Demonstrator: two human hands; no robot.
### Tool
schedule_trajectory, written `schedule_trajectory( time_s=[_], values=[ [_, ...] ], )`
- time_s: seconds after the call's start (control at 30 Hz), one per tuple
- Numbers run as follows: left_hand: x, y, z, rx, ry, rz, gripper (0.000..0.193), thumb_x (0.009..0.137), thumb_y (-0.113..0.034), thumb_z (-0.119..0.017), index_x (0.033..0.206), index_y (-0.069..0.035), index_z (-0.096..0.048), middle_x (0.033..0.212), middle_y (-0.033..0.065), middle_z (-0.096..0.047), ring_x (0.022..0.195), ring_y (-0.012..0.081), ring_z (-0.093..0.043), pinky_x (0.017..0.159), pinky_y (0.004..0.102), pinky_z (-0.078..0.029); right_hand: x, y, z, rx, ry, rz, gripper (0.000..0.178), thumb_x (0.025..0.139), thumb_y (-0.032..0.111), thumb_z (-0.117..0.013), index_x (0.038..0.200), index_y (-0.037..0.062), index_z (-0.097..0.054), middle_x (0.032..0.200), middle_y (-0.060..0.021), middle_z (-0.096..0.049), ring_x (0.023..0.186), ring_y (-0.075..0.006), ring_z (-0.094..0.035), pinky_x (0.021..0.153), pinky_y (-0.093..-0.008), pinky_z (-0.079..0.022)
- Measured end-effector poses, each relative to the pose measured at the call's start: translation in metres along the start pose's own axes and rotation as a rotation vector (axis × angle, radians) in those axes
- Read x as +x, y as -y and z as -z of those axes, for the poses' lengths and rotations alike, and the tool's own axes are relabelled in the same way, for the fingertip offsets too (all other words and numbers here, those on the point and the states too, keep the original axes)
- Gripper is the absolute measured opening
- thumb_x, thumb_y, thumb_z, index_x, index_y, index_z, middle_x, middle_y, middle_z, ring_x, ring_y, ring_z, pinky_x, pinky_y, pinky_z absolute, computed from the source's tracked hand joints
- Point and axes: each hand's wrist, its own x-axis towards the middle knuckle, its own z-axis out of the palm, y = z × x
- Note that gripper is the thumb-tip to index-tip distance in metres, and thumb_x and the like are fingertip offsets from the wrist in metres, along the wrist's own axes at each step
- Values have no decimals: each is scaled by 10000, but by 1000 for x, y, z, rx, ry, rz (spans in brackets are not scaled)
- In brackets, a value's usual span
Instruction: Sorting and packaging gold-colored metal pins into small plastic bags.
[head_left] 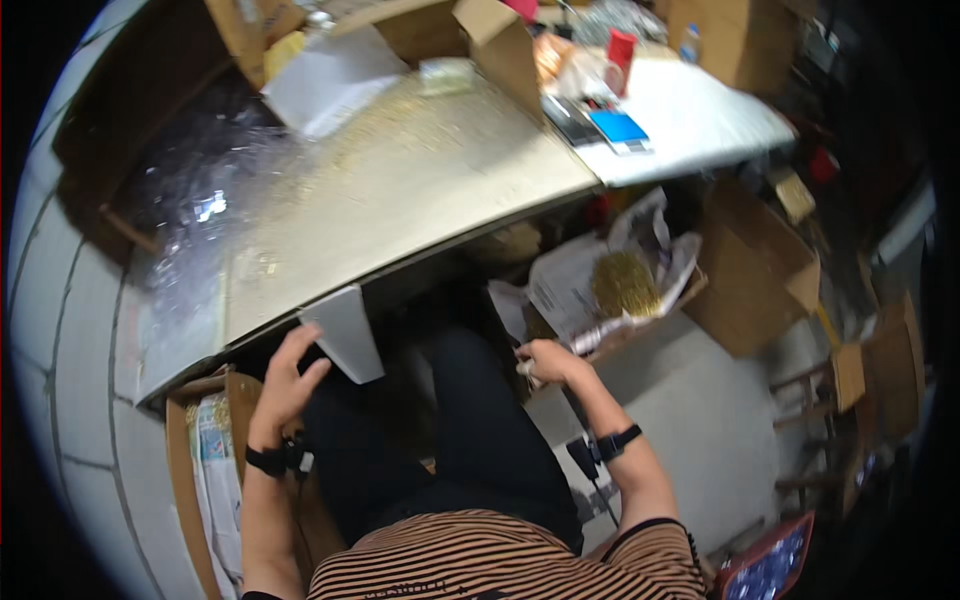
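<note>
My left hand (288,378) is at the table's front edge with thumb and fingers apart. Its fingertips are close to a flat white tapered panel (346,338) that hangs down from the edge over my lap; I cannot tell whether they touch it. My right hand (548,362) is curled closed beside the near corner of a cardboard box (610,347) lined with printed white sacking (565,285). Something small and pale shows at its fingers, too blurred to name. A heap of small gold-coloured pieces (625,284) lies in the sacking.
Gold bits are scattered over the worktable (400,190). A blue-topped device (620,126) and a red cylinder (620,58) stand at the back right. To my left is a box with a sack (215,440); an open carton (750,270) and wooden stools (850,375) are to the right.
</note>
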Motion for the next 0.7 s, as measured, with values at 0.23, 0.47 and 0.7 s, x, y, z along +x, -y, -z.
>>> schedule_trajectory(
  time_s=[0.23,0.47,0.7],
  values=[
    [-95,35,14,-637,-447,478,175,842,-18,-560,991,47,-625,934,100,-653,875,152,-618,809,271,-490,-29,154,43,-53,-320,503,322,829,131,-595,1111,-25,-584,1075,-196,-619,992,-340,-598,861,-363,-473],
    [-45,98,55,-522,-783,447,126,833,-5,-546,907,56,-628,824,93,-657,782,141,-633,714,246,-501,83,291,78,-330,-232,685,309,837,181,-574,1087,0,-592,1084,-196,-594,1023,-373,-547,878,-416,-442],
    [73,168,74,106,-485,636,303,795,-226,-630,976,15,-593,956,194,-600,856,343,-606,756,412,-470,309,329,151,-596,-425,174,572,859,438,-507,1321,110,-429,1361,-217,-380,1147,-417,-477,958,-443,-412]
  ],
)
